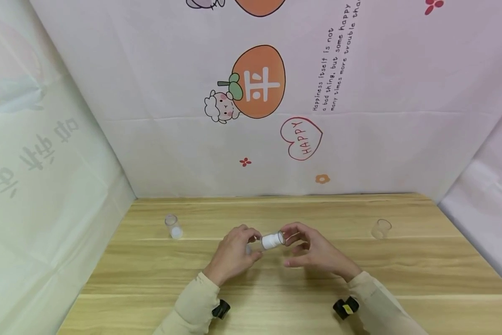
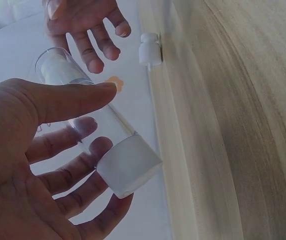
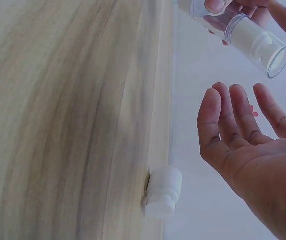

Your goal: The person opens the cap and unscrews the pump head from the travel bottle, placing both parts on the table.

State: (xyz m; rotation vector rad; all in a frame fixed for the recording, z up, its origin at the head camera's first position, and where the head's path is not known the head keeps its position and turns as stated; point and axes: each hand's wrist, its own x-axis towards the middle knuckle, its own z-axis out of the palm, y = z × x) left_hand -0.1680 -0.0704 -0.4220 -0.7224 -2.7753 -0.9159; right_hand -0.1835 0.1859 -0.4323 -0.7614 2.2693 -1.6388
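My left hand [image 1: 236, 251] grips a clear cylindrical bottle [image 2: 128, 165] by its body, thumb on one side and fingers curled round the other. The bottle is tilted; one end has a white base, and white material shows inside its clear far end [image 3: 253, 42]. Just right of that end is my right hand [image 1: 317, 251], fingers spread and slightly bent, holding nothing; in the right wrist view a gap separates its fingertips from the bottle. A white stepped piece [image 3: 163, 192] lies on the table in both wrist views; I cannot match it in the head view.
On the wooden table [image 1: 158, 279], a clear tube with a white bottom [image 1: 176, 232] stands at the back left. A clear cup-like piece [image 1: 381, 229] is at the back right. Printed white cloth [image 1: 184, 153] walls the table at the back and sides.
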